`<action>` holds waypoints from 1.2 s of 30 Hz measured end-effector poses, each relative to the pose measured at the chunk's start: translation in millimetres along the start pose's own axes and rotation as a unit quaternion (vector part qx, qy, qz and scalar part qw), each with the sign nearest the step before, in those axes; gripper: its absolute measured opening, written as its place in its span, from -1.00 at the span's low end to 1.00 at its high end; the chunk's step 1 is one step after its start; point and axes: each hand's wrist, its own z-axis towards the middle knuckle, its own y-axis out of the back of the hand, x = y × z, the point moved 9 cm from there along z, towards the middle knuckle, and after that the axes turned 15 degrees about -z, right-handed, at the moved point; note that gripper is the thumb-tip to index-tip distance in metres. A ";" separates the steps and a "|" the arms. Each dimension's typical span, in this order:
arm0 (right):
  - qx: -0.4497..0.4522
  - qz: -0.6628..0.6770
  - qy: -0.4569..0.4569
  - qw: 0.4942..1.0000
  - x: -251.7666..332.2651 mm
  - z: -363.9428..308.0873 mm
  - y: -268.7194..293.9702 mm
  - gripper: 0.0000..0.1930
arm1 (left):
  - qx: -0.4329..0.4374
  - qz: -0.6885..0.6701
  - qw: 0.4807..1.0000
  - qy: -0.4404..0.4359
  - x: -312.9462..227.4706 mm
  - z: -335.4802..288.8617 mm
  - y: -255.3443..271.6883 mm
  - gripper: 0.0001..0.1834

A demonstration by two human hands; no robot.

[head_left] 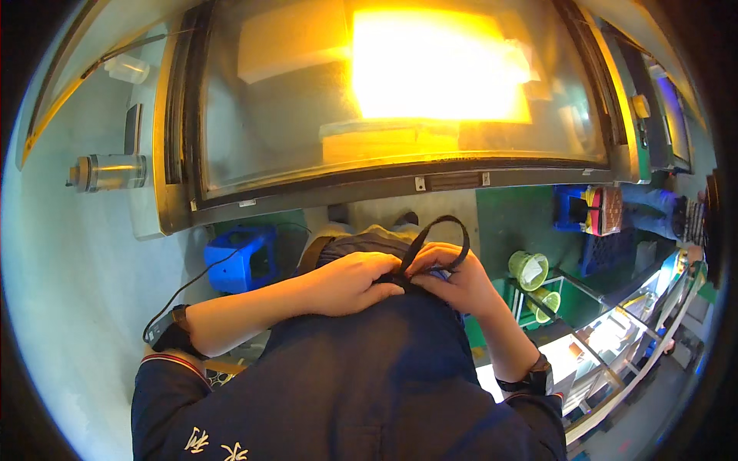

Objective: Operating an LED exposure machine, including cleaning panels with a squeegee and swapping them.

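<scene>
Strap looped at the waist

Both hands meet at the front of the dark shirt, short of the near edge of the glass-fronted cabinet; no desk carries the strap. Left hand: fingers pinched on the strap's gathered lower part, though exactly where strap gives way to cloth is hidden. Right hand: fingers grasping the strap close beside them, with the loop rising above the knuckles. Such close pinches probably steady the narrow band, and holding it low seems to leave the loop standing free. Elbows are bent, likely to suit work so near the body.

Beyond the cabinet's near edge, box shapes show through the glass; their contents cannot be told. To the right, a green bucket holds something pale, and a second bucket sits just beside it at the frame of a rack; what that one holds is unclear. A blue stool stands below the cabinet's near left corner.
</scene>
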 end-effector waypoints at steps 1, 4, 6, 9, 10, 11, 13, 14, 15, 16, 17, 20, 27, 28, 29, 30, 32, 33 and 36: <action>-0.016 0.011 0.023 1.000 0.1 -0.5 0.8 -0.87 | -0.003 -0.022 1.000 0.005 -0.4 0.8 1.2 -0.56; -0.045 0.078 0.039 0.995 -13.7 -2.4 -5.1 -0.87 | -0.011 -0.068 0.998 0.006 1.1 2.0 3.3 -0.57; -0.057 0.135 0.032 0.989 -19.4 -7.5 -10.5 -0.87 | -0.017 -0.091 0.996 0.002 4.4 2.2 4.1 -0.57; -0.110 0.337 -0.118 0.928 -50.7 -17.8 -14.6 -0.89 | -0.020 -0.128 0.991 -0.017 4.5 1.9 4.3 -0.55; -0.104 0.335 -0.083 0.933 -45.3 -17.4 -11.0 -0.88 | -0.018 -0.146 0.989 -0.011 5.0 2.0 3.7 -0.54; -0.099 0.333 -0.048 0.937 -39.7 -17.1 -8.0 -0.86 | -0.016 -0.163 0.986 -0.006 5.3 2.3 3.1 -0.52; -0.086 0.324 -0.047 0.941 -40.2 -18.2 -9.1 -0.85 | -0.013 -0.163 0.987 0.003 5.0 3.2 2.9 -0.53; -0.072 0.315 -0.046 0.945 -39.5 -18.2 -11.0 -0.83 | -0.012 -0.162 0.987 0.011 6.0 3.5 2.2 -0.53; -0.073 0.315 -0.046 0.945 -39.3 -17.5 -9.5 -0.83 | -0.010 -0.162 0.987 0.010 6.5 4.0 0.9 -0.53; -0.067 0.294 -0.030 0.953 -35.2 -16.0 -8.2 -0.82 | -0.013 -0.186 0.982 0.007 7.4 3.9 -0.4 -0.53; -0.060 0.272 -0.014 0.960 -31.0 -14.5 -6.5 -0.81 | -0.016 -0.211 0.977 0.004 7.8 4.1 -0.8 -0.53; -0.039 0.184 0.032 0.982 -14.4 -10.9 2.7 -0.81 | -0.006 -0.204 0.979 0.018 3.4 3.7 -1.3 -0.54; -0.017 -0.020 0.089 0.996 12.8 -7.1 15.1 -0.81 | -0.004 -0.225 0.974 0.009 4.2 2.6 -3.0 -0.56; -0.011 -0.024 0.105 0.994 14.3 -7.4 13.1 -0.80 | -0.009 -0.215 0.976 0.007 2.8 2.5 -2.0 -0.57; -0.005 -0.029 0.121 0.992 15.5 -7.8 11.2 -0.78 | -0.014 -0.206 0.979 0.005 1.8 2.6 -1.0 -0.59; -0.005 -0.029 0.122 0.992 12.5 -7.0 10.8 -0.78 | -0.014 -0.205 0.979 0.005 2.3 2.7 -1.1 -0.59; 0.006 -0.083 0.164 0.983 13.6 -8.3 7.8 -0.74 | 0.002 -0.234 0.972 0.028 7.9 3.2 -5.0 -0.60; 0.005 -0.083 0.164 0.983 13.6 -8.3 8.9 -0.74 | 0.003 -0.234 0.972 0.028 10.0 3.3 -5.6 -0.60; -0.011 -0.175 0.210 0.962 24.3 -12.0 11.5 -0.72 | -0.019 -0.209 0.978 0.000 13.6 3.0 -3.5 -0.55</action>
